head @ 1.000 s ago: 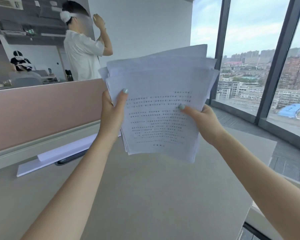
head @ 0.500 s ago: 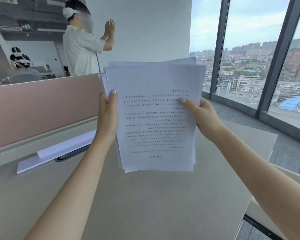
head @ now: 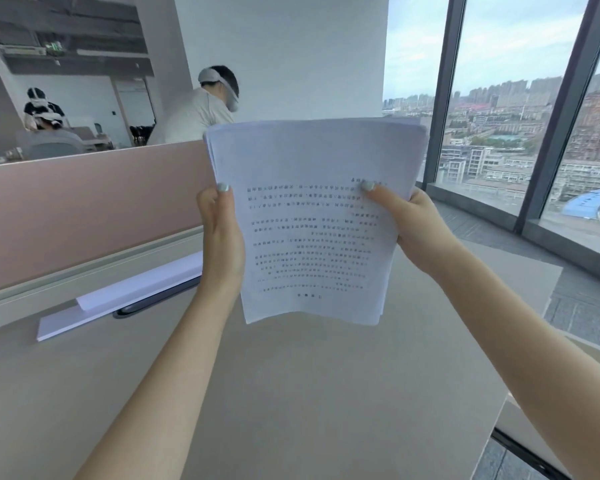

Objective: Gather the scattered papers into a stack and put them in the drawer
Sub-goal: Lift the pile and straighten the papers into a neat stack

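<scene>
I hold the stack of papers (head: pixel 312 220) upright above the desk (head: pixel 291 393), its long axis vertical and its printed face toward me. My left hand (head: pixel 220 237) is clamped on its left edge and my right hand (head: pixel 413 226) on its right edge, thumbs on the front sheet. The lower edge hangs clear of the desk, over its middle. More paper (head: pixel 118 303) lies along the desk's far edge. No drawer shows here; it may be below the desk, nearer my right hand.

I see a beige counter (head: pixel 291 393) backed by a pink partition (head: pixel 84 202), a white wall (head: pixel 281 53), and tall windows (head: pixel 510 98) showing daylit city.
</scene>
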